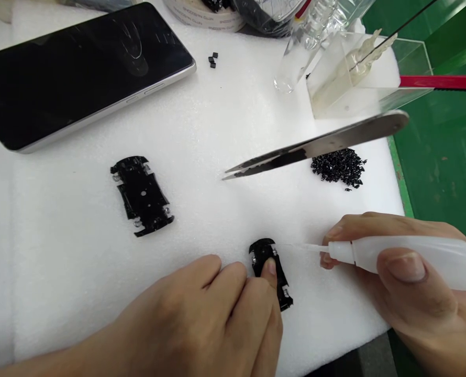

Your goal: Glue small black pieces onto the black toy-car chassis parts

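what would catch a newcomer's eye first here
Probably the large dark-screened phone at the upper left, then the metal tweezers pointing left across the middle. At the lower right, the right hand holds a white bottle, its thin nozzle aimed at a small black piece under the left hand's fingertip at bottom centre.

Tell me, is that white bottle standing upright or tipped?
Tipped: the white bottle lies sideways in the right hand, its thin nozzle pointing toward the small black part under the left hand.
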